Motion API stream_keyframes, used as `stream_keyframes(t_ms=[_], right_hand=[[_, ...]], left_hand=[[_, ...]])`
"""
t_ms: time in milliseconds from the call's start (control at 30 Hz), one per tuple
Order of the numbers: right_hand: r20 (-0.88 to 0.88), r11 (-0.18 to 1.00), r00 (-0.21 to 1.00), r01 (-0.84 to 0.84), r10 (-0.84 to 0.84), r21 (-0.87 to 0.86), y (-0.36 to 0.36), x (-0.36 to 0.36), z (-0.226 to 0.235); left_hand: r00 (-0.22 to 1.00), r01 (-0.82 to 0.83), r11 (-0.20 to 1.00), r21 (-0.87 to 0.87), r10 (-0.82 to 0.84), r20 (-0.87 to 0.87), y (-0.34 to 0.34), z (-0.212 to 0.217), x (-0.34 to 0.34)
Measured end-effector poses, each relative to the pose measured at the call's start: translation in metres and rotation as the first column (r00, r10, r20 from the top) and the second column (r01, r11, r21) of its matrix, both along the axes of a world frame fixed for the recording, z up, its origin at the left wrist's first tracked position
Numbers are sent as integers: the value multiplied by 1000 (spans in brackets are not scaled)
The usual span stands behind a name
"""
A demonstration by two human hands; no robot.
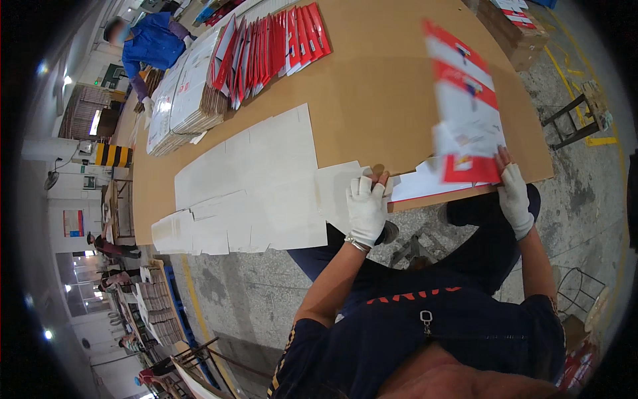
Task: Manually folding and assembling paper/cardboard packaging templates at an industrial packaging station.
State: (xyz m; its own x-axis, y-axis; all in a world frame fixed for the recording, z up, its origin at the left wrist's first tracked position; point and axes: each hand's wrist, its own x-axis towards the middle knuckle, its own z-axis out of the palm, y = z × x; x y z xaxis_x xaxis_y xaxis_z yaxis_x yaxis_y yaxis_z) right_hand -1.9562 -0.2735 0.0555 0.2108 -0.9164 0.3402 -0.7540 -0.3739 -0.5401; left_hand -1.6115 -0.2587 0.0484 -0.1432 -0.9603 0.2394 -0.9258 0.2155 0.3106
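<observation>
Your left hand (366, 209), gloved, presses flat on a white die-cut sheet (339, 189) at the table's (372, 100) near edge, fingers spread, gripping nothing. Your right hand (515, 196) pinches the lower corner of a red-and-white carton blank (468, 110), lifted and blurred. Reads as mid-fold; next move likely wants the left holding steady while the right brings the panel over. Beyond: more white sheets (246, 183), then fanned red blanks (266, 43), a co-worker (149, 46) at far end
</observation>
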Motion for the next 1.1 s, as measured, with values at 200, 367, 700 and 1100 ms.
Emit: stream_keyframes(t_ms=[200, 367, 700, 1100], right_hand=[[-363, 896, 821, -425, 441, 128, -1, 73, 37], [-388, 887, 805, -455, 448, 81, -3, 83, 13], [-392, 930, 849, -363, 355, 56, 14, 82, 20], [-412, 920, 827, -384, 382, 83, 9, 75, 18]], left_hand=[[960, 214, 971, 105, -228, 159, -1, 13, -1], [955, 250, 949, 191, -274, 112, 21, 43, 7], [996, 21, 987, 160, -8, -85, 28, 33, 81], [617, -289, 932, 218, 356, -701, -9, -6, 2]])
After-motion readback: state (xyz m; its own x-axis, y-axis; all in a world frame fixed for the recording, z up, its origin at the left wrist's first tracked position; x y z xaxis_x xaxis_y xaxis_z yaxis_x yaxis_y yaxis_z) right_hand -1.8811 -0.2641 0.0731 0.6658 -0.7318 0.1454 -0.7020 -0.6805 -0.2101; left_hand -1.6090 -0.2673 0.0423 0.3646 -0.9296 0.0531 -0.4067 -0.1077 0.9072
